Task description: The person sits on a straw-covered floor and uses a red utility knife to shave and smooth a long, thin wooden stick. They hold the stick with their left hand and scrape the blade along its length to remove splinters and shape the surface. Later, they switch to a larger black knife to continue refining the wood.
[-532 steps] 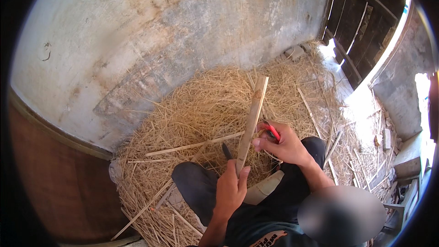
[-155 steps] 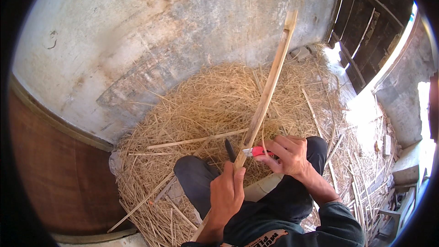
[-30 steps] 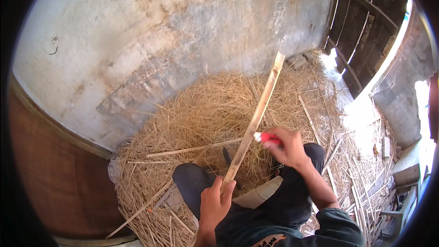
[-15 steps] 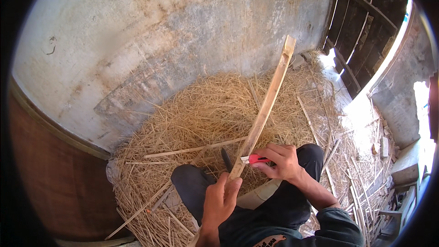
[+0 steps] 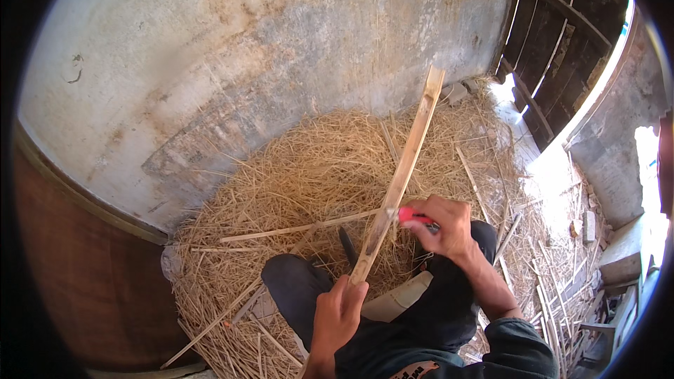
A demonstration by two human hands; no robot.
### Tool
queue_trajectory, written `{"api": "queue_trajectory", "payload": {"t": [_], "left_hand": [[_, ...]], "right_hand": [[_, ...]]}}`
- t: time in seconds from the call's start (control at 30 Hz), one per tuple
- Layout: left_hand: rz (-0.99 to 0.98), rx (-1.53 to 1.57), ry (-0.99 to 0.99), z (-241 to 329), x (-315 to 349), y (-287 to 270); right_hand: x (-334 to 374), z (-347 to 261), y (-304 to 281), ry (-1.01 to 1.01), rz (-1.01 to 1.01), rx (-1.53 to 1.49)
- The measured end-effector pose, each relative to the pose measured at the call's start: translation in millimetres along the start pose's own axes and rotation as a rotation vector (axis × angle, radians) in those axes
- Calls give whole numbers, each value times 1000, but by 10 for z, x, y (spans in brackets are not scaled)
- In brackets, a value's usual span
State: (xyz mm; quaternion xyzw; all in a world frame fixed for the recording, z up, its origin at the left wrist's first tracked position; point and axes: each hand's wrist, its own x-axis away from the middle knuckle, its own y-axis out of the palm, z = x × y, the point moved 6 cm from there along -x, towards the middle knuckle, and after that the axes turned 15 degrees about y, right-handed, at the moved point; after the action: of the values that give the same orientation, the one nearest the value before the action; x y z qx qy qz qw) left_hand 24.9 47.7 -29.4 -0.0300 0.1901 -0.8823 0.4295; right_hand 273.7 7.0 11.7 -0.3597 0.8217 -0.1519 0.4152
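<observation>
A long split piece of bamboo (image 5: 413, 144) slants up and away in front of me, its hollow side showing. My left hand (image 5: 337, 314) is closed around its lower end. In my right hand (image 5: 446, 228) is a red utility knife (image 5: 415, 217), gripped from the right side. Its blade end meets the bamboo's right edge roughly midway along; motion blurs the tip, so the depth of contact is unclear. A dark, blade-like piece (image 5: 347, 244) sticks up between my left knee and the bamboo.
Straw-like bamboo shavings (image 5: 309, 168) cover the floor around my crossed legs. A thin strip (image 5: 302, 230) lies across them. More strips (image 5: 547, 309) are scattered at the right. A stained wall (image 5: 232, 63) rises ahead, and a dark wooden door (image 5: 562, 35) stands far right.
My right hand with the utility knife has moved up along the bamboo, away from my left hand. The bamboo's far end has shifted slightly left and down.
</observation>
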Motion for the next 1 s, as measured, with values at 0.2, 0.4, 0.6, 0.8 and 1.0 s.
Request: {"api": "queue_trajectory", "payload": {"t": [0.2,0.4,0.6,0.8,1.0], "left_hand": [[-51,26,-100,-222,217,-48],[-60,87,-195,-452,505,-32],[-77,343,-323,-595,641,9],[-252,780,-435,-772,1120,-11],[-39,471,-495,-845,875,-145]], "right_hand": [[-283,263,-92,176,-39,26],[-676,683,-177,165,43,159],[-718,530,-112,128,25,143],[-1000,1846,-954,618,352,122],[-716,1528,-871,656,65,-17]]}}
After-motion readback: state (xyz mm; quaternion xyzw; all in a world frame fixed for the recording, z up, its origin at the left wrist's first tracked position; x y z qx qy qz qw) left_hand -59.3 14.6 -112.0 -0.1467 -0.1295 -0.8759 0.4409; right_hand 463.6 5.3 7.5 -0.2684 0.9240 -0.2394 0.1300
